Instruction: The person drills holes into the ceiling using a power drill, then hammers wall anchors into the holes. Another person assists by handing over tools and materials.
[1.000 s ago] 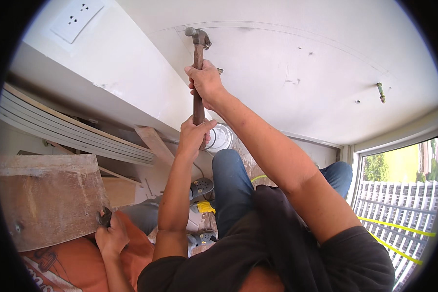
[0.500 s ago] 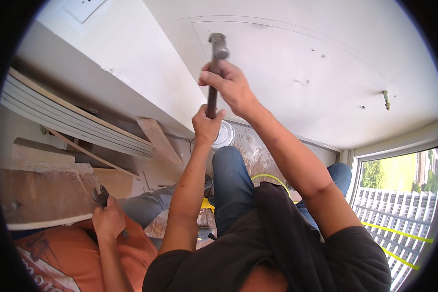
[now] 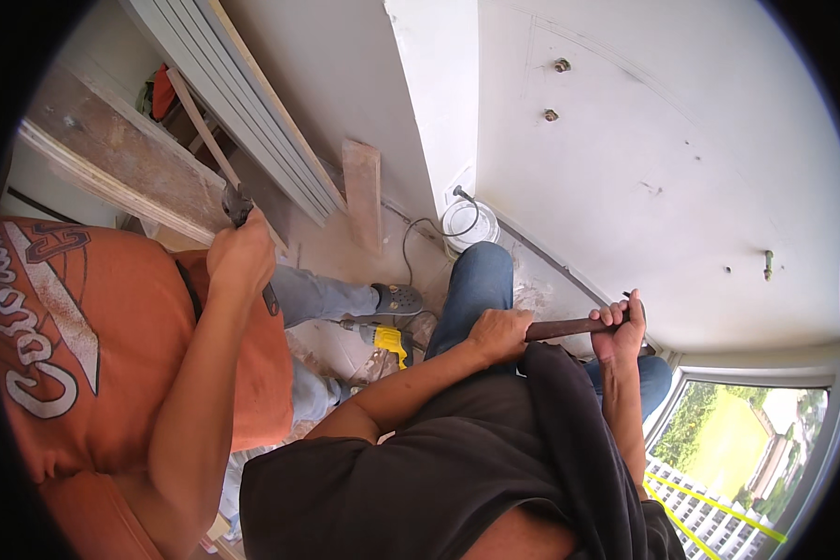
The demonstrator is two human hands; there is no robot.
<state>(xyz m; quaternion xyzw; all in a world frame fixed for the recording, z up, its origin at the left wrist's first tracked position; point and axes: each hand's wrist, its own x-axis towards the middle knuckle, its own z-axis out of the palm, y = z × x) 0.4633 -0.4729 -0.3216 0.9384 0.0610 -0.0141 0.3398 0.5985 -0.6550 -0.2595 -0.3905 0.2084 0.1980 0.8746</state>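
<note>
Both the left hand [image 3: 499,334] and the right hand [image 3: 619,333] are clamped round a dark brown wooden hammer handle [image 3: 569,328], held level above the blue-jeaned knees. It looks stiff and head-heavy, best gripped low on the shaft. Beyond, a white plastic bucket [image 3: 470,224] stands on the floor by the wall.

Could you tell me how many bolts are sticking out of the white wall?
3: two bolts close together near the top, and one far right. Others may be hidden.

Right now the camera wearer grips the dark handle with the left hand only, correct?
Not quite. The head view shows both hands shut on the dark handle: the left hand at one end and the right hand at the other.
</note>
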